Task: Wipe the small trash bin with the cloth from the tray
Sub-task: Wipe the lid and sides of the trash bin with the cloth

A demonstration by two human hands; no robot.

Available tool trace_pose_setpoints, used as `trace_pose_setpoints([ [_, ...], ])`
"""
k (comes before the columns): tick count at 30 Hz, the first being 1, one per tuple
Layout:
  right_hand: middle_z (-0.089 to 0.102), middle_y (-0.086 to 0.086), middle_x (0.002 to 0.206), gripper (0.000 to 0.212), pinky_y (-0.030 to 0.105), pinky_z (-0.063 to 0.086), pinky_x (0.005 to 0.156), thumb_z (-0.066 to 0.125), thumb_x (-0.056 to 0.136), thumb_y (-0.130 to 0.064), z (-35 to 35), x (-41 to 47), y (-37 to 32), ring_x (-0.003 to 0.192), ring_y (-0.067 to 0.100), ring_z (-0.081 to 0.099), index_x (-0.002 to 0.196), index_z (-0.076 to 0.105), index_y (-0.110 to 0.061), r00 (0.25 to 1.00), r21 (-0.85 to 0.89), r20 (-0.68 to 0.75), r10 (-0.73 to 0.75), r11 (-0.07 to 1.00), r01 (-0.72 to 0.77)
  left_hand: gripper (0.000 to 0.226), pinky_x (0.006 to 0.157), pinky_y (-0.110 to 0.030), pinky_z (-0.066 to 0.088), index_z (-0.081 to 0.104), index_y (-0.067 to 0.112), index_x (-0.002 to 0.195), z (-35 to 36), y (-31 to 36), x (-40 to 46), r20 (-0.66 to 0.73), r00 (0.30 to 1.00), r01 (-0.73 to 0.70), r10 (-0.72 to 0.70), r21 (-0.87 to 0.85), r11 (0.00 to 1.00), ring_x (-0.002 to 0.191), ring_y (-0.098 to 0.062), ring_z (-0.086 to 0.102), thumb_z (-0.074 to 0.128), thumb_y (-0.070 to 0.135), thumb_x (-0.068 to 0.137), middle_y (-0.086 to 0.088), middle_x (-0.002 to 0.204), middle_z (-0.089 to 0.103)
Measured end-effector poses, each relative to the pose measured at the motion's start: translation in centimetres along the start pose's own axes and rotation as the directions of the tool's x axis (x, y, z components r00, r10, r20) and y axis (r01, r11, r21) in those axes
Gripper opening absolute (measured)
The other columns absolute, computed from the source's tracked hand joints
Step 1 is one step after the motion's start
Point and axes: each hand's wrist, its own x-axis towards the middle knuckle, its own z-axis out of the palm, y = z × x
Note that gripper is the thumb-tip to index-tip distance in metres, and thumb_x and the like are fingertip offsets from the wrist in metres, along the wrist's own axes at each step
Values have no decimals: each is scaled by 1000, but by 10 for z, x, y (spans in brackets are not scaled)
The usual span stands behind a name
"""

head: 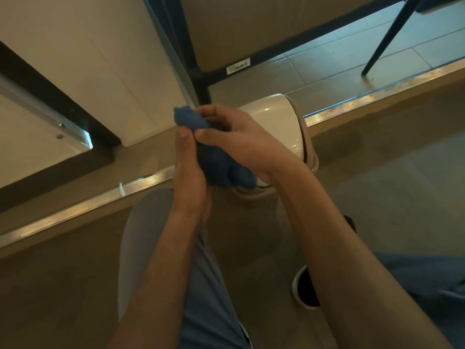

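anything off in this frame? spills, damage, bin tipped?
Nothing stands out. Both hands, left and right, grip the bunched blue cloth above the white bin, which stands on the floor; no spill or damage shows.

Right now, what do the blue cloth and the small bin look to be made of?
The cloth, gripped in both hands, looks like soft terry or microfibre: matte, fuzzy, bunched into folds. The small bin looks like smooth glossy plastic, cream-white, with bright highlights on its rounded lid; painted metal cannot be excluded.

The tiled floor (392, 177) carries a cream bin (273, 117). A metal strip (352, 103) crosses it; a chair leg (388, 36) stands beyond
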Motion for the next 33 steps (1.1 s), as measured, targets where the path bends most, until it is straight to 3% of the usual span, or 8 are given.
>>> trace_pose_setpoints([
  [4,63,-4,133,36,2,47,83,57,103,-18,-13,13,-4,110,-3,57,139,57,-19,996,-139,88,-5,990,17,46,107,-47,49,63,18,129,-18,8,13,-58,994,88,-91,-49,995,118,-21,66,41,51,104,-5,121,72],
  [6,63,-9,130,33,6,47,84,54,104,-26,-28,22,-7,113,-4,57,137,58,-25,997,-261,-3,-71,963,68,46,98,-39,54,63,14,124,-25,14,17,-38,994,100,-105,-105,989,106,-22,68,34,46,107,-8,105,72],
  [9,61,-11,134,35,6,40,88,50,105,-30,-47,40,3,120,0,54,139,57,-27,970,-413,-188,-154,909,64,55,102,-41,53,61,6,131,-33,9,18,-132,990,19,-39,-152,988,112,-27,67,40,49,104,-14,118,69],
  [13,62,-4,136,33,17,41,95,47,106,-34,-52,59,33,124,9,54,135,60,-24,985,-600,-110,-129,799,38,66,108,-50,46,62,6,124,-33,-25,20,-307,950,-31,52,72,997,116,-28,63,51,62,91,-11,122,67],
  [15,66,-2,128,34,38,38,110,43,105,-40,-47,64,52,120,18,58,126,66,-24,983,-750,-82,-166,659,49,53,110,-38,45,60,13,129,-19,-51,10,-322,939,-44,120,233,971,118,-13,60,42,53,99,-4,128,64],
  [18,69,-1,123,47,43,33,111,30,104,-46,-35,68,73,117,22,60,118,71,-26,947,-896,-146,-287,445,-4,32,101,-10,40,50,28,137,10,-95,-20,-244,966,-10,89,309,951,121,4,51,38,35,109,3,143,52],
  [27,74,7,104,50,46,43,102,29,106,-36,-23,72,87,100,28,67,99,74,-15,849,-955,-216,-482,286,-81,48,121,-29,29,22,44,151,43,-132,-49,-275,958,-14,84,249,968,144,1,32,32,54,105,15,159,31],
  [33,74,7,107,48,46,41,104,30,105,-33,-24,76,92,102,27,67,100,74,-15,828,-956,-223,-515,283,-81,43,100,-4,40,37,16,153,19,-104,38,-266,963,30,28,213,976,114,7,51,31,26,112,10,134,51],
])
